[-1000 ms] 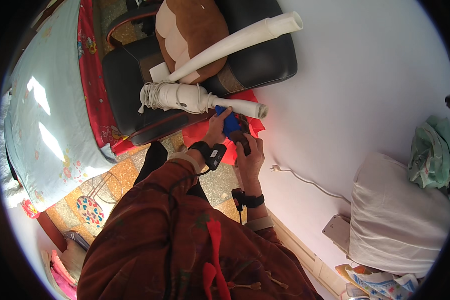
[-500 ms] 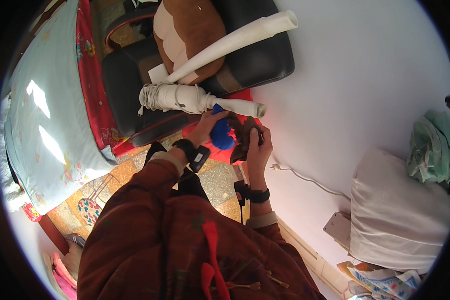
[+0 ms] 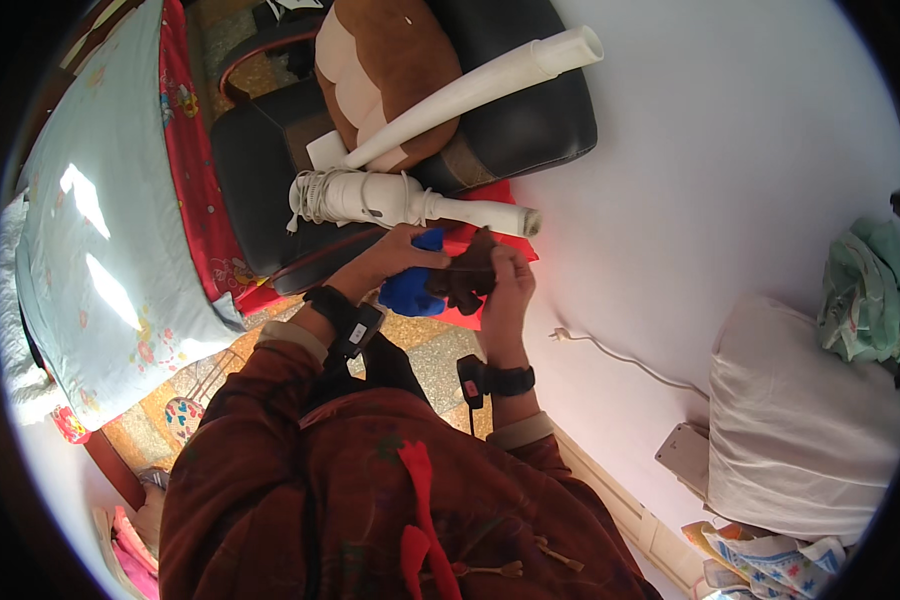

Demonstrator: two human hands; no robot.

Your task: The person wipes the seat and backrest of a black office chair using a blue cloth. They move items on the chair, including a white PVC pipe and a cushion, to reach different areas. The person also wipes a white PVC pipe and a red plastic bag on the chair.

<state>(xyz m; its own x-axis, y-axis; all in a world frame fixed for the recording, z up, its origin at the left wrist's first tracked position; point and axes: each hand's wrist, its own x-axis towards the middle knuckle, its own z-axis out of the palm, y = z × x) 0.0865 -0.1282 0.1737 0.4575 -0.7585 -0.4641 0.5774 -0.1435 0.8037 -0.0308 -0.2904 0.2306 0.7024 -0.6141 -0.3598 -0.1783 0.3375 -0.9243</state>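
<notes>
My left hand [image 3: 394, 256] is closed on a blue cloth piece [image 3: 408, 292], which hangs below its fingers. Its thumb reaches across to the edge of a crumpled dark brown cloth [image 3: 464, 282]. From the other side, my right hand [image 3: 511, 283] pinches that brown cloth between thumb and fingers. Both soft pieces are side by side, partly overlapping, and I cannot tell what kind of item they are. Just beyond my hands, a white handheld vacuum cleaner [image 3: 382, 200] with its cord wound around it lies on the black chair [image 3: 260, 140].
A white tube [image 3: 470, 97] leans over a brown and cream cushion [image 3: 425, 75] on the chair. Something red [image 3: 515, 240] is beneath my hands. The bed [image 3: 120, 230] stands left, the wall right, with a plugged cord [image 3: 630, 365], a phone [image 3: 683, 452] and a covered bundle [image 3: 800, 420].
My left hand has moved left with the blue cloth, which now sits lower. The brown cloth has shifted left, and my left thumb now meets it. The whole view has moved slightly.
</notes>
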